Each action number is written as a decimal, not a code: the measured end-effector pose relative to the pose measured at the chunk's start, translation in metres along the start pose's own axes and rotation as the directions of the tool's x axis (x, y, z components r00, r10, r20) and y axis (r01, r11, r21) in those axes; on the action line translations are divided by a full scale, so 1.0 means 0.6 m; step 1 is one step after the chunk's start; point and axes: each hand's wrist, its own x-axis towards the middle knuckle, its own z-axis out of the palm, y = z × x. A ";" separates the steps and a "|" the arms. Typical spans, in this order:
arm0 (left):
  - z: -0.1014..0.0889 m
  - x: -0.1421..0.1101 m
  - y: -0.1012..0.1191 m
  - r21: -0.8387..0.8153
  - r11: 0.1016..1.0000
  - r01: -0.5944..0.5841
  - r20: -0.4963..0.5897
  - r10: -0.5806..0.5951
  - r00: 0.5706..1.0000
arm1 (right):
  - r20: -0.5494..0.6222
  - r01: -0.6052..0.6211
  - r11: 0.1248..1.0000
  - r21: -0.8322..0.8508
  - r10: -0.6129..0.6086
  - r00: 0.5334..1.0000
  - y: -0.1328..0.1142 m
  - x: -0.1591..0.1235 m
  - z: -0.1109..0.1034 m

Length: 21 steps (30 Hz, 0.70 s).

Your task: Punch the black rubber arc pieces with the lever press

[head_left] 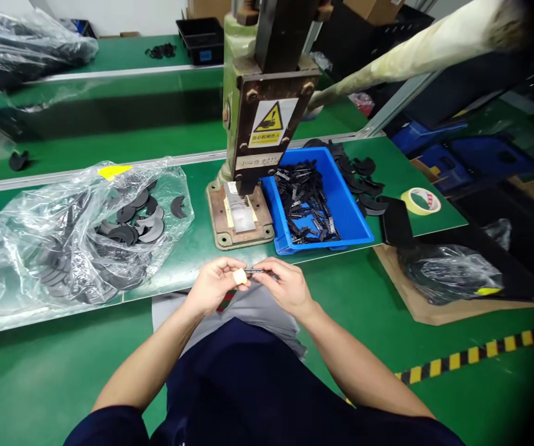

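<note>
In front of the bench edge, my left hand (215, 286) and my right hand (290, 286) meet with fingers pinched on a small black strip-like part (254, 271). Its two ends are hidden by the fingers. A pale yellow wrap (240, 276) covers a fingertip of my left hand. Just beyond the hands stands a green arbor press (239, 80), its dark ram over a metal block (243, 217) on the base plate (220, 232). Right of the press, a blue bin (353, 220) contains many similar small black parts (306, 198).
On the left of the bench lies a clear plastic bag (20, 229) with black crescent pieces (150, 226). More crescents (357, 176), a black phone-like slab (396, 223) and a tape roll (409, 201) are to the right. The press's long handle (406, 59) reaches out overhead right.
</note>
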 end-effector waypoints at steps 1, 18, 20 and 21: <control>0.000 -0.001 -0.005 0.053 0.997 -0.062 0.002 0.062 0.998 | -0.017 0.008 1.000 -0.014 -0.008 1.000 0.000 -0.001 0.000; -0.012 -0.009 -0.029 0.561 0.603 -0.566 0.177 0.581 0.794 | -0.011 -0.026 0.999 -0.018 0.026 1.000 0.002 -0.017 -0.002; -0.015 -0.009 -0.021 0.570 0.562 -0.600 0.224 0.596 0.771 | 0.019 -0.079 0.997 -0.012 0.079 0.997 0.003 -0.012 0.000; -0.017 -0.007 -0.016 0.580 0.546 -0.605 0.242 0.593 0.768 | 0.031 -0.107 0.994 -0.010 0.107 0.994 0.004 -0.009 0.000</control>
